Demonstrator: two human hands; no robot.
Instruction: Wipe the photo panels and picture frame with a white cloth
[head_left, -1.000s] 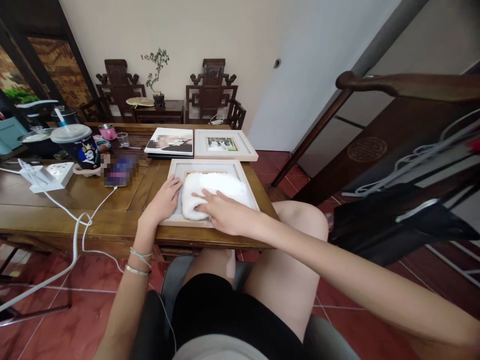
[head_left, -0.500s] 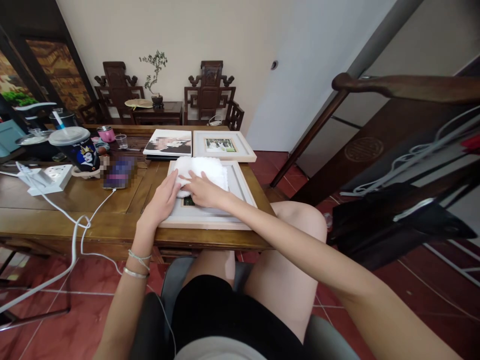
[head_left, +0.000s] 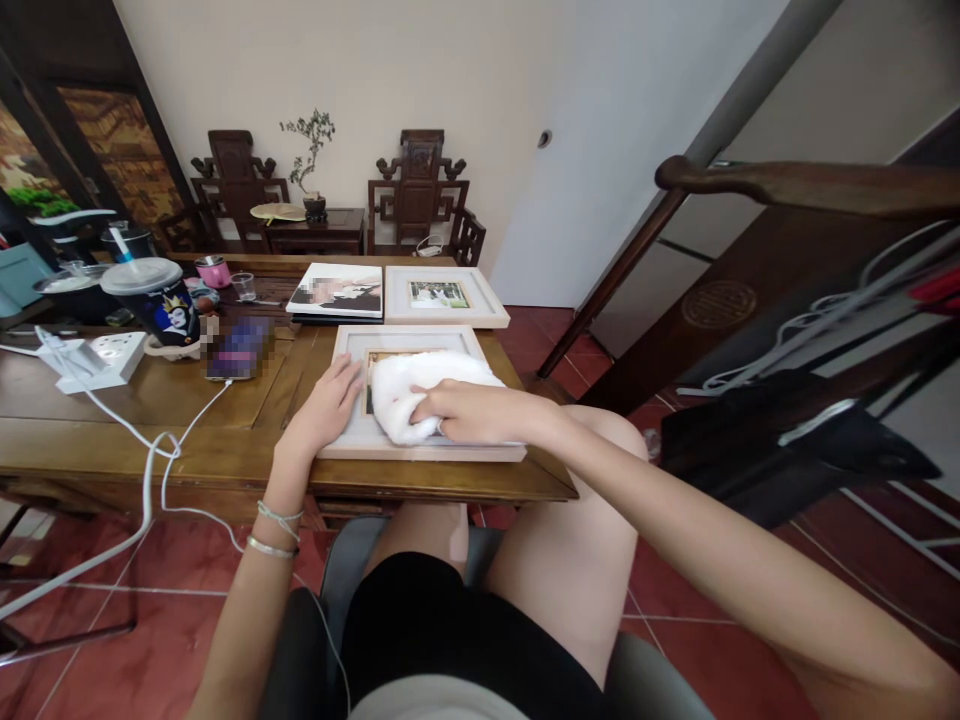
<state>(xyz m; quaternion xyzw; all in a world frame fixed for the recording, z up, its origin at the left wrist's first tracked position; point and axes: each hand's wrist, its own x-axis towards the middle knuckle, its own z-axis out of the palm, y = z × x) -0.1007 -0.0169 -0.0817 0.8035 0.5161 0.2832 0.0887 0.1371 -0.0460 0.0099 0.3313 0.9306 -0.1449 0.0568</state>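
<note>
A pale wooden picture frame [head_left: 420,453] lies flat on the table in front of me, near its front edge. Over its middle and right side spreads a fluffy white cloth [head_left: 405,400], which hides most of the picture inside. My right hand [head_left: 476,410] presses on the cloth, its fingers bunched into the fabric near the frame's lower right. Fingers stretched out, my left hand [head_left: 324,402] rests flat on the frame's left border and holds nothing.
Behind lie a second picture frame [head_left: 491,300] and a white-edged photo panel [head_left: 337,290]. To the left are a phone [head_left: 238,350] on its cable, a lidded cup [head_left: 161,305], a power strip [head_left: 105,360], a pink mug [head_left: 214,272] and a small clear glass [head_left: 244,287].
My right hand has dragged the white cloth toward me and to the right, uncovering the frame's upper left part. The left hand has stayed at the frame's left side.
</note>
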